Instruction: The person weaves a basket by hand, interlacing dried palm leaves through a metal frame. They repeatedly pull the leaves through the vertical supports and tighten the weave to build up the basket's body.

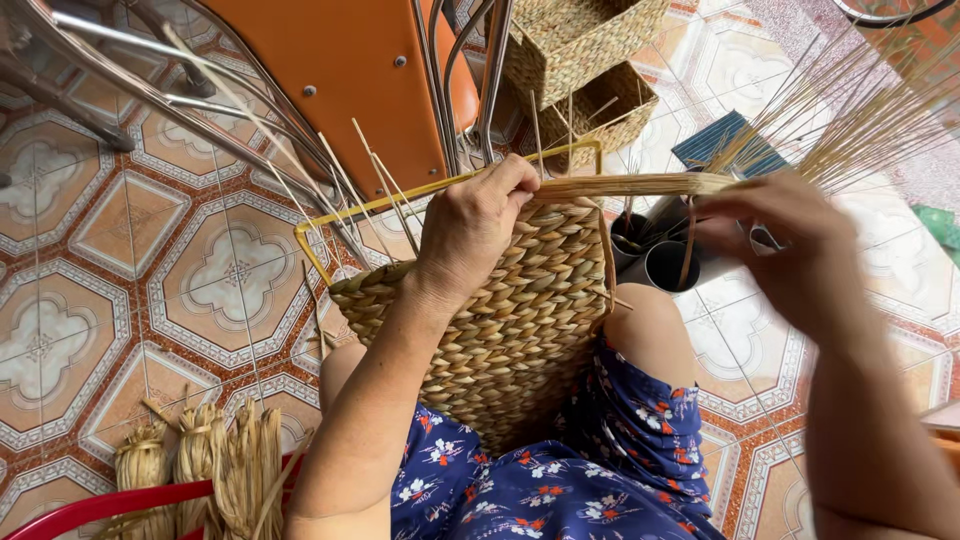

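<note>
A half-woven straw basket (515, 320) on a yellow wire frame (330, 212) rests on my lap. My left hand (475, 225) grips its top rim, fingers curled over the wire. From the rim a bundle of loose straw stalks (860, 110) fans out to the upper right. My right hand (790, 250), blurred, pinches a thin brown strand (688, 250) just past the basket's right corner.
Two finished woven baskets (585, 60) stand at the top beside an orange chair (350, 70) with metal legs. Grey metal tubes (665, 262) lie near my right knee. Bundles of dried straw (200, 465) sit in a red basin (90, 505) at bottom left. The floor is patterned tile.
</note>
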